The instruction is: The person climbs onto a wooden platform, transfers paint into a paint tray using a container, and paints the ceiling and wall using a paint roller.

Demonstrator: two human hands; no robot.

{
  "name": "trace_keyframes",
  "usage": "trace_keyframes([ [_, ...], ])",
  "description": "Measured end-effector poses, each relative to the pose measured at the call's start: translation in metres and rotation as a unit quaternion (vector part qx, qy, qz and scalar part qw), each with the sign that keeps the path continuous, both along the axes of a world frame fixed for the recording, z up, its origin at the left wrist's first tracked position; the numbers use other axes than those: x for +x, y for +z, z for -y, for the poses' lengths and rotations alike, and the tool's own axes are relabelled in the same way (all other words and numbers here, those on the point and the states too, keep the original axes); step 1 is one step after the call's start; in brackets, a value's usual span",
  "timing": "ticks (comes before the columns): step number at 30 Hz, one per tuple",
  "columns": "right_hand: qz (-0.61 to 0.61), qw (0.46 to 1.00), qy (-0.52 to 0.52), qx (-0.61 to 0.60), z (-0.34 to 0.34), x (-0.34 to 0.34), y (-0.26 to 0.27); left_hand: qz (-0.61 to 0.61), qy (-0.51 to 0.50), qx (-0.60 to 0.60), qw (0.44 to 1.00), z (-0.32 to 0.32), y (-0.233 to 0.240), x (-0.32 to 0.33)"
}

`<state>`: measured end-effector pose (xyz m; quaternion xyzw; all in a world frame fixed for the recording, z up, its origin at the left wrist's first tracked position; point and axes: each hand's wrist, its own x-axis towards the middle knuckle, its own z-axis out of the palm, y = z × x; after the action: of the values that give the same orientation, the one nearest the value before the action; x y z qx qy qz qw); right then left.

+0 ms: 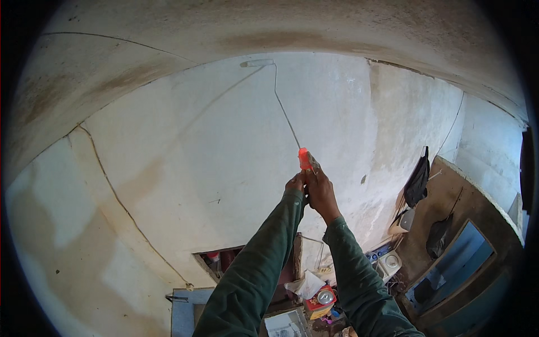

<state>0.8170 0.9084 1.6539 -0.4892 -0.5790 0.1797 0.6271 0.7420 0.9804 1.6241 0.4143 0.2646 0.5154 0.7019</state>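
Observation:
Both arms, in green sleeves, reach up before the wall (pixel 236 139). My left hand (pixel 296 181) and my right hand (pixel 323 194) are closed around the orange-red handle (pixel 304 158) of a paint roller, the right one partly covering the left. From the handle a thin bent metal rod (pixel 287 119) runs up to the pale roller sleeve (pixel 257 63). That sleeve lies at the top of the whitish wall, just below the ceiling, and appears to touch the wall. The lower part of the handle is hidden by my fingers.
A cable (pixel 113 185) runs down the wall at left. Dark bags (pixel 417 181) hang at right, near a brown partition (pixel 452 193) with a blue opening. Below stand a washing machine (pixel 388 266), a red-and-yellow container (pixel 321 311) with a metal can (pixel 325 297), and a wall recess (pixel 227 255).

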Motion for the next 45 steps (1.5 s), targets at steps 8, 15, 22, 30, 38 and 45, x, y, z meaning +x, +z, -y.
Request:
trace_keyframes([
  [8,-0.008,1.000,0.006,-0.026,-0.005,0.004,0.014,-0.028,-0.007,0.008,1.000,0.001,0.020,0.000],
  [15,-0.002,1.000,-0.002,-0.009,-0.019,0.006,0.005,-0.058,-0.024,0.015,0.998,-0.011,0.014,-0.001],
  [22,-0.008,1.000,-0.011,0.010,-0.018,0.007,-0.062,-0.064,0.012,-0.041,0.997,-0.013,-0.060,0.009],
  [30,0.004,0.998,-0.026,-0.052,0.006,0.020,-0.151,-0.028,-0.015,-0.109,0.993,0.019,-0.152,0.018],
  [38,-0.046,0.990,-0.013,-0.136,0.051,0.001,-0.207,-0.036,0.016,-0.150,0.988,0.032,-0.272,0.010],
  [45,-0.031,0.997,-0.013,-0.073,0.014,-0.018,-0.166,-0.052,0.037,-0.067,0.996,-0.007,-0.224,-0.015],
])
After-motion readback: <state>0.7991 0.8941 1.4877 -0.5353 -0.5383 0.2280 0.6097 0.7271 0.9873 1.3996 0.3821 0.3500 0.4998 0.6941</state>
